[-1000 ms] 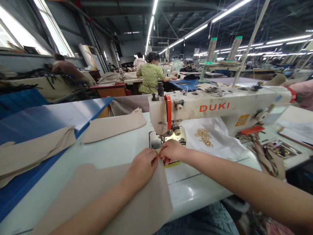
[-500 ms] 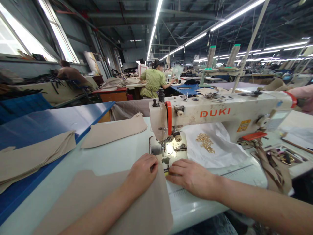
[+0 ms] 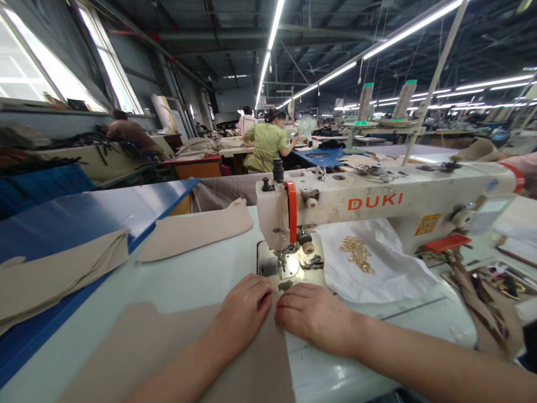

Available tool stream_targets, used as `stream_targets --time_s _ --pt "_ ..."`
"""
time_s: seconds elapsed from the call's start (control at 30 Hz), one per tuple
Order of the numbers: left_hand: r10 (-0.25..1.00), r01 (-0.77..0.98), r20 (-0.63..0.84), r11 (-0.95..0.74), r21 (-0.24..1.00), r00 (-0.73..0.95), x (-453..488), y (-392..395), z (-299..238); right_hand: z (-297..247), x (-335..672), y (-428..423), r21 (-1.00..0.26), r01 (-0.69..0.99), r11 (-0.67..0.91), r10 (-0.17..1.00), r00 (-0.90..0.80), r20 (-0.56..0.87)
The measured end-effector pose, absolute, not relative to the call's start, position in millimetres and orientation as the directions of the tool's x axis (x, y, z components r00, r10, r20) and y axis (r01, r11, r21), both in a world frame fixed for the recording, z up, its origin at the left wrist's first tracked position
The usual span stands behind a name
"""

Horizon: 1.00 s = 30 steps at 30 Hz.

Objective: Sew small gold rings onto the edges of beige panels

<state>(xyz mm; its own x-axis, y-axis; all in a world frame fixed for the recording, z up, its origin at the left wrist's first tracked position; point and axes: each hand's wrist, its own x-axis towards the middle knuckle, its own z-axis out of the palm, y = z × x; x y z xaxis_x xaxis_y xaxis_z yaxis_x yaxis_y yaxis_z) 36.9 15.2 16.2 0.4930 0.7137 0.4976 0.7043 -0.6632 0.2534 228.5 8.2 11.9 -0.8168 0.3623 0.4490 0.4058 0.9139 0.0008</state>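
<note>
A beige fabric panel (image 3: 260,358) lies flat on the sewing table, its far end close to the needle area of the white sewing machine (image 3: 323,196). My left hand (image 3: 247,305) rests on the panel near its right edge, thumb and fingers pinched together on the fabric. From the right, my right hand (image 3: 312,313) meets that same edge, its fingers curled down and pressed on it; the fingertips are partly hidden. The lit metal needle plate (image 3: 290,265) is just beyond both hands.
Small gold metal pieces (image 3: 356,253) sit on a white cloth (image 3: 390,274) under the machine arm. Beige panels (image 3: 197,232) lie behind left, and a stack of panels (image 3: 67,274) is on the blue table. Brown straps (image 3: 482,308) hang at right. A co-worker (image 3: 268,140) sits ahead.
My right hand has moved left and slightly nearer me, onto the panel's edge beside my left hand. A yellow bit near its fingertips is now out of sight. The view has shifted slightly.
</note>
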Motion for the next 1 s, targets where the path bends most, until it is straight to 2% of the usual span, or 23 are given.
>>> stream_targets --time_s 0.2,0.43,1.0 --pt "0.681 0.683 0.525 -0.692 0.233 0.51 37.0 15.9 14.4 7.5 229.2 11.3 -0.012 0.344 0.939 0.313 -0.838 0.448" --pt "0.638 0.664 0.572 -0.719 0.204 0.515 39.2 14.7 13.9 8.6 227.6 9.0 -0.047 0.365 0.93 0.342 -0.812 0.472" --pt "0.648 0.678 0.559 -0.709 0.194 0.517 42.5 14.3 11.1 8.4 227.6 6.9 -0.07 0.386 0.92 0.371 -0.799 0.472"
